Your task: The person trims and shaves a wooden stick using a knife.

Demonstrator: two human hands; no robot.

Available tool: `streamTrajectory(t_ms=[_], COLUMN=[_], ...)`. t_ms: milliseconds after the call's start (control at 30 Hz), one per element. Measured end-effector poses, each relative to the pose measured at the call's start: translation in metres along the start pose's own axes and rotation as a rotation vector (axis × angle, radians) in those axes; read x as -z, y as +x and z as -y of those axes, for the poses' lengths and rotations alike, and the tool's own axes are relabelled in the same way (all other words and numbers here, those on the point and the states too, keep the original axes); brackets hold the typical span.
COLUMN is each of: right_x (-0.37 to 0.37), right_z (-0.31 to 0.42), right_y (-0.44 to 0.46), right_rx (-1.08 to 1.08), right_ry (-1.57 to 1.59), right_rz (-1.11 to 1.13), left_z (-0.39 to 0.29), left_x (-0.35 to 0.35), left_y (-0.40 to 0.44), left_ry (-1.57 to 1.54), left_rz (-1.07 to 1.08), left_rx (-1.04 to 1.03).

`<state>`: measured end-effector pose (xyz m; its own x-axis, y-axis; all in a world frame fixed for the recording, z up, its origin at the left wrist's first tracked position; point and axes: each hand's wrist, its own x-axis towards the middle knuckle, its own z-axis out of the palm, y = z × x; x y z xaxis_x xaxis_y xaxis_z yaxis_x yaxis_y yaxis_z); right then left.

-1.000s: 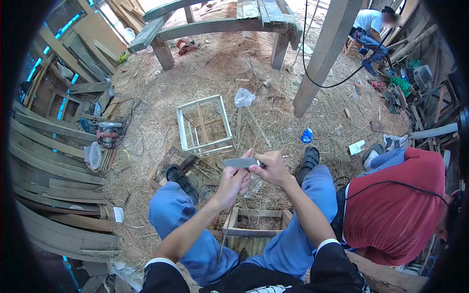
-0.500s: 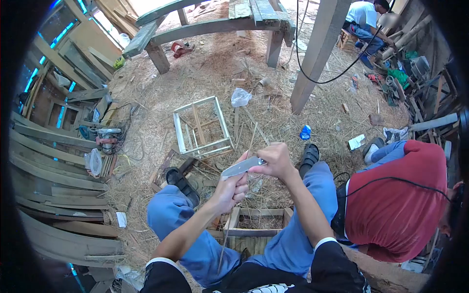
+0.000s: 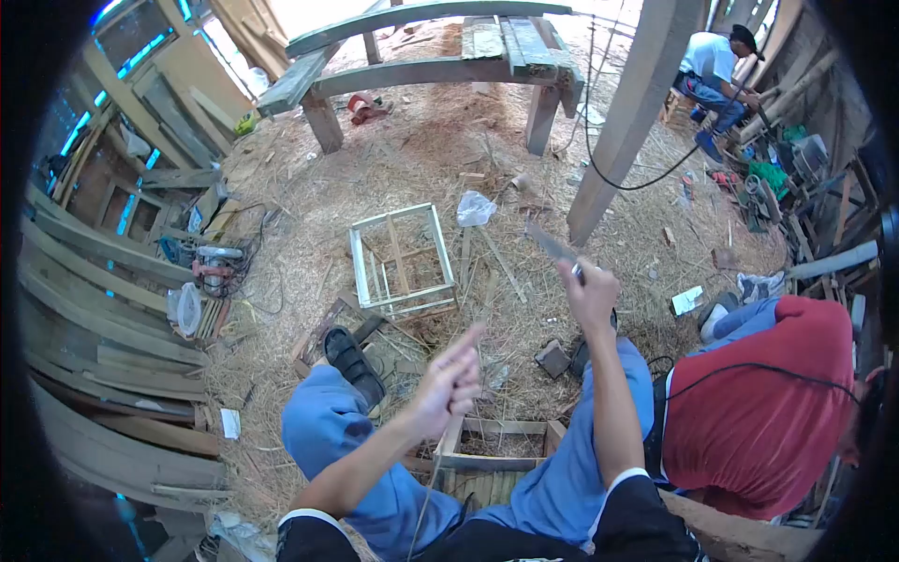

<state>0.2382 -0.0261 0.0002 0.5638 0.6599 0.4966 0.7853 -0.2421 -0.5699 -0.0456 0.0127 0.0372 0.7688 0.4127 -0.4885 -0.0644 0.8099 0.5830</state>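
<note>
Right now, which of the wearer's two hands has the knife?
The right hand: it grips the knife by the handle, blade angled forward and left. The left hand has no knife; a thin strip runs through its grip.

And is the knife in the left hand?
No, the knife is in the right hand, held apart from the left hand.

The floor is covered with thin shavings. On it stand a wooden frame and a bench; a plastic bag lies there also.
</note>
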Motion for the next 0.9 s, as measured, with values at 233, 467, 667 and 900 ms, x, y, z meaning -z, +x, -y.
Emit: streamTrajectory(t_ms=[233, 467, 667, 900], right_x=[-0.018, -0.049, -0.038, -0.019], right_z=[0.025, 0.046, 0.031, -0.018], right_y=[-0.037, -0.049, -0.037, -0.003], right_rx=[0.431, 0.456, 0.623, -0.195], right_ry=[0.211, 0.476, 0.355, -0.011], right_rz=[0.315, 0.392, 0.331, -0.002], left_z=[-0.009, -0.002, -0.001, 0.009], left_x=[0.032, 0.011, -0.003, -0.019], left_y=[0.012, 0.018, 0.014, -0.009], left_ry=[-0.058, 0.081, 0.122, 0.298], left_rz=[-0.064, 0.039, 0.024, 0.172], left_rx=[-0.052, -0.049, -0.007, 0.070])
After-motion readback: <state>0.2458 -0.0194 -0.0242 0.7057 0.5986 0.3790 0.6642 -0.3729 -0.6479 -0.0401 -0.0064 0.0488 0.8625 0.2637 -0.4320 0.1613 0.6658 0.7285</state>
